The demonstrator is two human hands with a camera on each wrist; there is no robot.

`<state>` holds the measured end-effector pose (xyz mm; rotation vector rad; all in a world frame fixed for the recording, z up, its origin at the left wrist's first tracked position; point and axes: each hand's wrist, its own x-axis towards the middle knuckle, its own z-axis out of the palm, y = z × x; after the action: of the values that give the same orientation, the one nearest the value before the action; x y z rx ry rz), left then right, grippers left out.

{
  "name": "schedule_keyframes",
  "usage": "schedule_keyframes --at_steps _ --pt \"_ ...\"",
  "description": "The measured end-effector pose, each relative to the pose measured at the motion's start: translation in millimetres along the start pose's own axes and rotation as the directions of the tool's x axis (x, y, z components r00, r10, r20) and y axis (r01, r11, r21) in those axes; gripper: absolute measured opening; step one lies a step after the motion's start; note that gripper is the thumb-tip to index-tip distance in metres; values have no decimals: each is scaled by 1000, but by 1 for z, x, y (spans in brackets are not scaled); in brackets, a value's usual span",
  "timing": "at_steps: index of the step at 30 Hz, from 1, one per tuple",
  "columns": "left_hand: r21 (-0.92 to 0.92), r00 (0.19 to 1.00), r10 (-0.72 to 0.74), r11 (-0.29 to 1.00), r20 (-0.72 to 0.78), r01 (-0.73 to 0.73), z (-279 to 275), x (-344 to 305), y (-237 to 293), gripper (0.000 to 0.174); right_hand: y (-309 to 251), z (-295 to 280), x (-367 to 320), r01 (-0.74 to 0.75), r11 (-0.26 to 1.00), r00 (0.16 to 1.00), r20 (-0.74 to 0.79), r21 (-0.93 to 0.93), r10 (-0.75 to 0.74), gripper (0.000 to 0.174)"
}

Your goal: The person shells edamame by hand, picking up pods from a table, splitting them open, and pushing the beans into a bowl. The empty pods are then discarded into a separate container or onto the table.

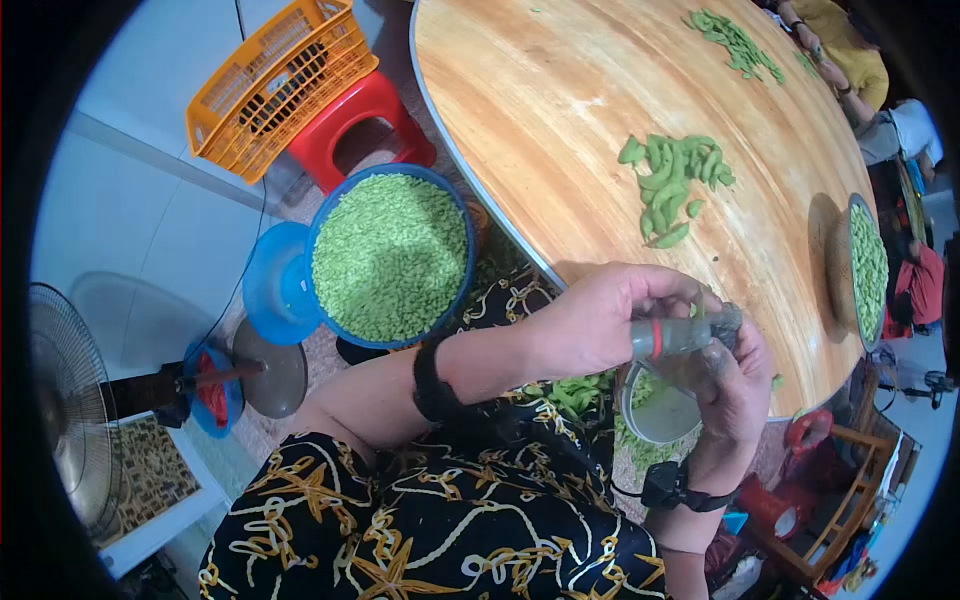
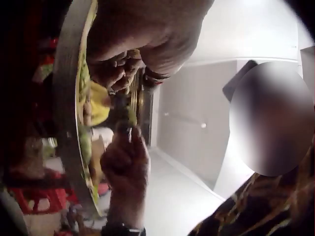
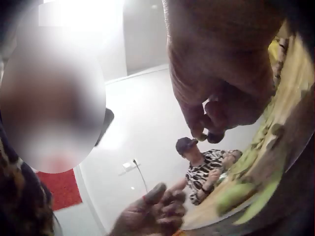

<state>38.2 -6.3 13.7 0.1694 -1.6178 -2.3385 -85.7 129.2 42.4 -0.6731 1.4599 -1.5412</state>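
Pinching a green bit [image 2: 132,117] in right hand [image 1: 738,375] over near edge of surface [image 1: 560,130]; cannot tell grip of left hand [image 1: 595,315]; facing pods [image 1: 675,190] inward from edge.

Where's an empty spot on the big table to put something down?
The wooden table is bare between its left edge in the head view and the near pods, and again between those pods and the bean bowl. It's crowded at the near edge, by the left hand and right hand, and under the far pods.
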Motion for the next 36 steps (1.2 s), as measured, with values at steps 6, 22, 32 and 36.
schedule_keyframes --at_steps 6,22,32,36 --pt "-519 991 -133 848 -4 111 15 9 -10 13 4 3 -11 -12 998 999 38 57 9 23" --pt "-244 979 -80 969 -187 33 22 15 -20 6 14 1 -9 -53 990 997 54 132 47 19" --pt "4 1000 8 1000 -4 -8 9 15 -17 15 21 -1 -7 -209 889 976 139 408 166 17" --pt "325 981 41 945 -191 24 19 16 -7 20 18 3 -4 92 927 974 -162 -365 -161 9"
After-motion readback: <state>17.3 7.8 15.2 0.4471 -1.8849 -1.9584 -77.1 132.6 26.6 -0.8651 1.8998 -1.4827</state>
